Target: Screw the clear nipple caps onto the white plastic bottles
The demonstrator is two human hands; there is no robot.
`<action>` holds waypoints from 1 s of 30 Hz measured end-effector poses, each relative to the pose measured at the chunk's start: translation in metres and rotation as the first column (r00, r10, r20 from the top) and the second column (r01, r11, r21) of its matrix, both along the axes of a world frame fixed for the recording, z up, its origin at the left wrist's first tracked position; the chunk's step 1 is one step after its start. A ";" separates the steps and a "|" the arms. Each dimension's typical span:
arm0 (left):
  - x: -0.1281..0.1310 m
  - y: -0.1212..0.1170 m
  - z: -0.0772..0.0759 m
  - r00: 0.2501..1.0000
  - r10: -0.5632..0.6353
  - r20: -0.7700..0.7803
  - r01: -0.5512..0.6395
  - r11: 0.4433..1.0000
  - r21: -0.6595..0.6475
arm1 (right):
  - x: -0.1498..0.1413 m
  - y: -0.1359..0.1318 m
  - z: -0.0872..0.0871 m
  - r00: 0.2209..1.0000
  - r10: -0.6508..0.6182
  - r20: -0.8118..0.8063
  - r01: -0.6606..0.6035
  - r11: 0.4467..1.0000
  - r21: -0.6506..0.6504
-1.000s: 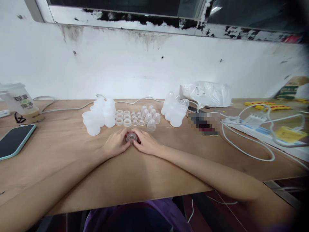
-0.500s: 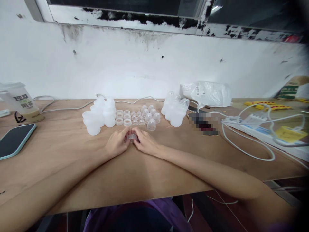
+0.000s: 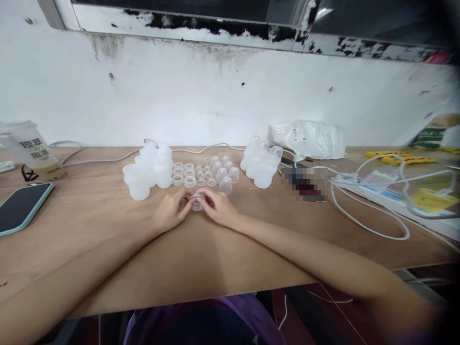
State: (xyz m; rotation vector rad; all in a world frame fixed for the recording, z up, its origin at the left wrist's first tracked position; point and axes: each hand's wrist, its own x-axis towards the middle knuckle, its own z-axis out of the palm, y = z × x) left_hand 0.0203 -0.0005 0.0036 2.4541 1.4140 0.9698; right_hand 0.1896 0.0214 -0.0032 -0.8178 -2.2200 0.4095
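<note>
Between both hands, just above the tabletop, is a clear bottle collar ring [image 3: 197, 207]. My left hand [image 3: 173, 209] grips its left side with thumb and fingers. My right hand [image 3: 218, 208] pinches its right side. Something thin and clear shows at the ring's top, too small to make out. Right behind the hands lie several collar rings [image 3: 189, 181] in two columns, then clear bottle nipples [image 3: 211, 181] and clear domed caps [image 3: 225, 185]. Frosted white bottles [image 3: 139, 184] stand to the left. More bottles [image 3: 263, 177] with domed tops stand to the right.
On the left are a phone [image 3: 23, 208] and a drink cup [image 3: 38, 152]. A crumpled plastic bag [image 3: 308, 139] lies against the wall. Further right are a power strip [image 3: 381, 179], looping white cables [image 3: 373, 235] and a yellow plug block [image 3: 433, 199]. The table edge [image 3: 201, 300] runs near my body.
My fingers have opened out a little and shifted along the ring's rim, so more of the ring shows. The other parts stay where they were.
</note>
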 end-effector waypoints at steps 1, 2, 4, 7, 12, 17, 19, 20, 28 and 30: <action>0.000 0.000 -0.001 1.000 0.004 -0.010 -0.004 1.000 0.006 | 0.000 0.000 0.000 1.000 0.002 0.003 -0.002 1.000 0.005; 0.000 0.001 -0.001 1.000 0.009 -0.020 -0.009 1.000 0.014 | -0.001 0.000 0.000 1.000 0.004 0.002 -0.004 1.000 0.012; 0.000 0.001 -0.002 0.999 0.024 -0.036 -0.023 0.999 0.027 | -0.002 0.000 0.000 1.000 0.008 -0.005 -0.008 1.000 0.028; 0.001 0.001 -0.002 0.997 0.048 -0.053 -0.046 0.998 0.036 | -0.002 0.000 0.001 1.000 0.007 -0.019 -0.007 0.999 0.036; 0.003 -0.001 -0.001 0.995 0.067 -0.069 -0.065 0.997 0.040 | -0.003 -0.001 0.001 0.999 0.009 -0.035 -0.008 1.000 0.027; 0.006 -0.001 -0.001 0.988 0.108 -0.108 -0.105 0.994 0.034 | -0.004 -0.001 0.000 1.000 -0.010 -0.022 0.010 0.999 0.031; 0.007 0.000 -0.001 0.985 0.124 -0.122 -0.121 0.992 0.033 | -0.005 -0.001 0.000 1.000 -0.022 -0.007 0.022 0.999 0.035; 0.007 0.001 -0.002 0.984 0.127 -0.125 -0.124 0.992 0.031 | -0.006 -0.001 0.000 0.999 -0.032 0.001 0.032 0.999 0.036; 0.003 0.000 0.000 0.995 0.060 -0.076 -0.062 0.998 -0.029 | -0.001 0.000 0.001 0.998 -0.045 0.045 0.044 0.999 0.018; 0.003 0.000 0.000 0.995 0.061 -0.084 -0.063 0.998 -0.017 | 0.000 0.000 0.001 0.998 -0.038 0.054 0.036 0.999 0.027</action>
